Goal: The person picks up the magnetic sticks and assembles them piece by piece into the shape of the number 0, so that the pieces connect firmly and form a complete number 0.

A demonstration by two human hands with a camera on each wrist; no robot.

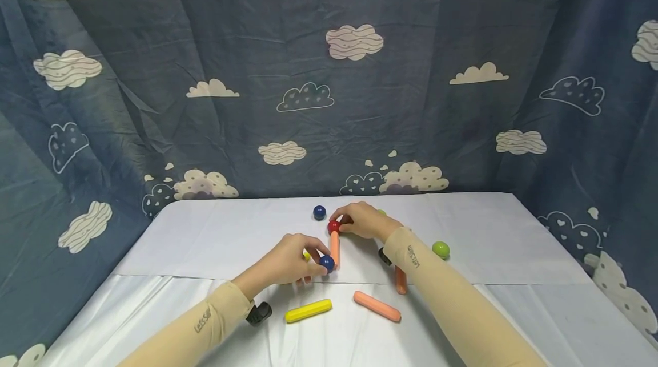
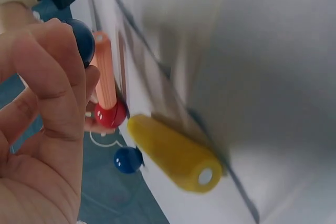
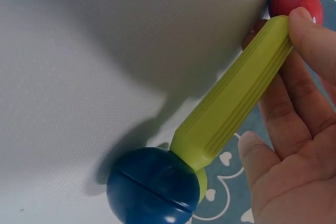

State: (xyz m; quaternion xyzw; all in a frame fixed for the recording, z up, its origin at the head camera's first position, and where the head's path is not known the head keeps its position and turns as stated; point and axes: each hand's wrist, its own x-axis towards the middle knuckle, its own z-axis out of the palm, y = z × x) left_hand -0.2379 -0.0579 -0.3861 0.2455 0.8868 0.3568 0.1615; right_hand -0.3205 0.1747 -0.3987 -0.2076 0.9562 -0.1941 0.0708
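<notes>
My left hand (image 1: 294, 257) pinches a dark blue ball (image 1: 327, 264) close to the near end of a salmon stick (image 1: 335, 248); whether they touch I cannot tell. At that stick's far end sits a red ball (image 1: 334, 226), gripped by the fingertips of my right hand (image 1: 366, 221). In the right wrist view, the thumb also lies at one end of a ribbed green stick (image 3: 231, 95), whose other end meets a second blue ball (image 3: 152, 184). A yellow stick (image 2: 176, 153) lies beside the left hand, mostly hidden by it in the head view.
Nearer me on the white cloth lie another yellow stick (image 1: 308, 311) and a salmon stick (image 1: 377, 306). An orange stick (image 1: 401, 280) is partly covered by the right forearm, with a green ball (image 1: 440, 250) beyond. Another blue ball (image 1: 319, 213) stands farther back.
</notes>
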